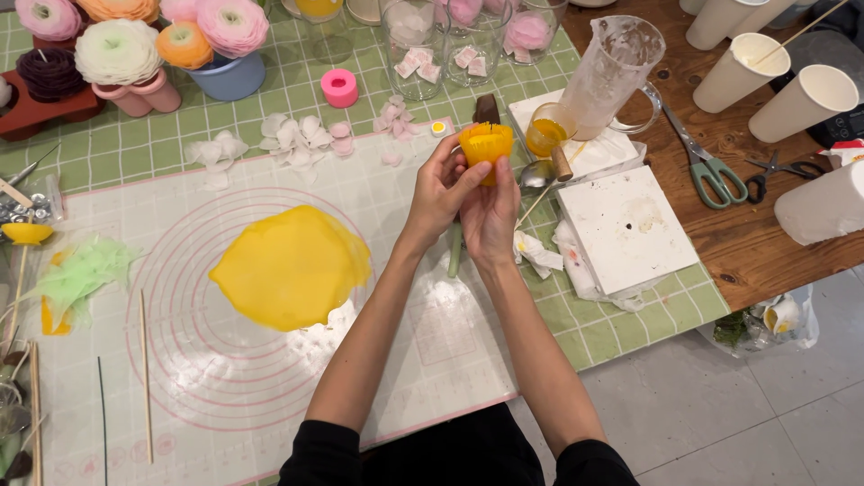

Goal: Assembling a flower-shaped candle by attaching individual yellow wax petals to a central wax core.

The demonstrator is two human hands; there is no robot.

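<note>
Nearest the camera, two bare forearms with black sleeves are stretched out over a white mat [270, 396] printed with pink rings, which is spread on the bench [774, 243]. A thin wooden stick [145, 378] and a dark wire [102, 418] are laid on the mat's near left part. A flat yellow sheet [290, 266] is spread on the rings, left of the arms and well apart from them. Pale green scraps [76, 274] are piled at the mat's left edge.

Above the mat's far edge, a small yellow flower [486, 144] is held up between both hands. The left hand [436, 193] is curled around its left side, with thumb and fingertips pinching the lower petals. The right hand [491, 216] is pressed against the left and closed about the flower's base from below; a green stem [454, 252] is seen hanging beneath the hands.

Just right of the hands, a white square slab [627, 229] is set on crumpled white paper, with a spoon [536, 177] beside it. Farther right, green-handled scissors [706, 166] are laid on bare wood, near white paper cups [740, 72].

Farther back, a clear plastic jug [612, 76] is tilted over a small cup of yellow liquid [545, 135]. White and pink petals [297, 139] are scattered on a green checked cloth, near a pink ring-shaped mould [339, 87]. At the far left, finished flowers [117, 49] in pots are grouped.
</note>
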